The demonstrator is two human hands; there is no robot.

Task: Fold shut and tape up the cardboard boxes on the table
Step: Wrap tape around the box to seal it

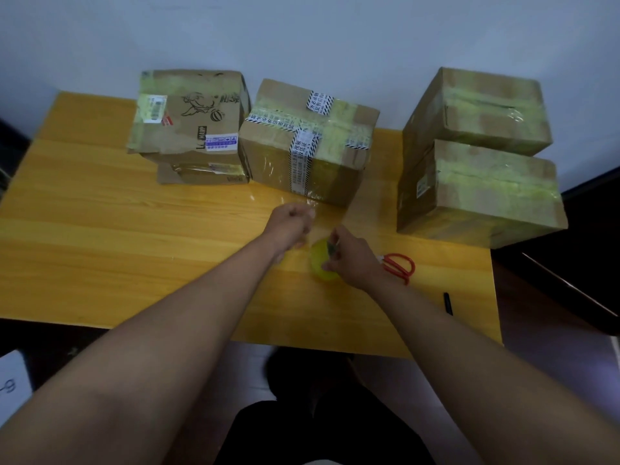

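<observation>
Already closed — middle box (pixel 308 142) crossed with tape.

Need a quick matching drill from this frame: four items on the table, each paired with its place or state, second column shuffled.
Things:
1. scissors
2. tape roll
3. black pen
4. box with striped tape

Places or states:
A. centre back of the table
B. gripped by the right hand
C. near the table's right front edge
D. red handles, just right of the right hand

Pairs: 1-D, 2-B, 3-C, 4-A
</observation>
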